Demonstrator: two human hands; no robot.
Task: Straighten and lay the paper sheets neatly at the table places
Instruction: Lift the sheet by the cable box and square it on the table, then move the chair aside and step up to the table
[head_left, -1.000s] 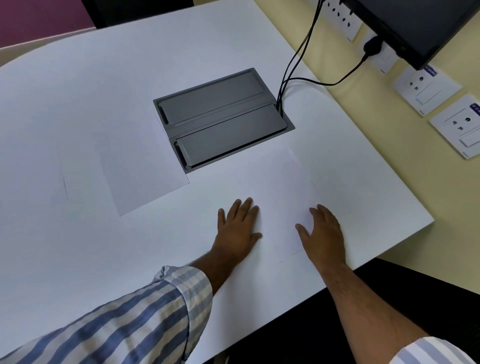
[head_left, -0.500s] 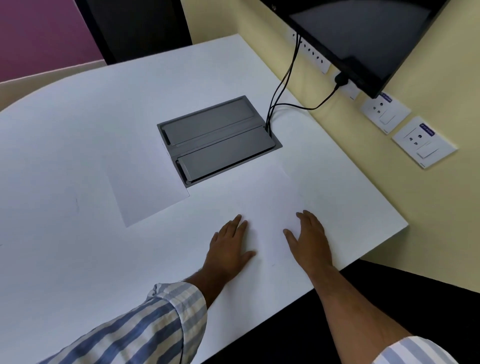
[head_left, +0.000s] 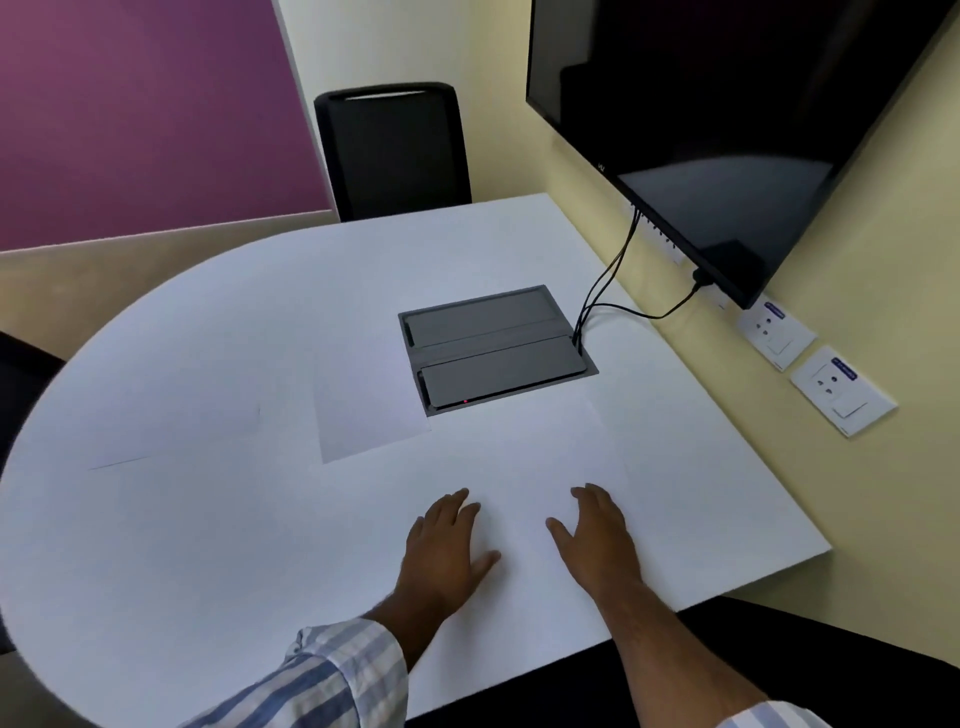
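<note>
Nearest white paper sheet (head_left: 545, 457), barely distinguishable from the white rounded tabletop (head_left: 208, 332), flat just in front of the grey recessed cable box (head_left: 493, 348), far edge close to the box's near rim. Both hands spread open and palm-down on that sheet, clamped on nothing: left hand (head_left: 447, 545) on its left part, right hand (head_left: 597, 535) on its right part, a clear gap between them. Looks squared to the near tabletop edge, so probably in the last smoothing of this place.

Second white paper sheet (head_left: 363, 421) left of the cable box, one corner touching the box's near-left corner, skewed and not yet straightened. Faint edge of a possible third sheet (head_left: 182, 447) further left of the box; too pale to be sure. By this judgement, one place nearly done, at least one left.

Against the earlier frames: hands in much the same spot on the sheet, fingers slightly closer to the sheet's middle; view tipped upward, now taking in a black office chair (head_left: 389, 150) beyond the box and more of the black wall-mounted screen (head_left: 727, 130) to the box's right. Skewed sheet unmoved.
</note>
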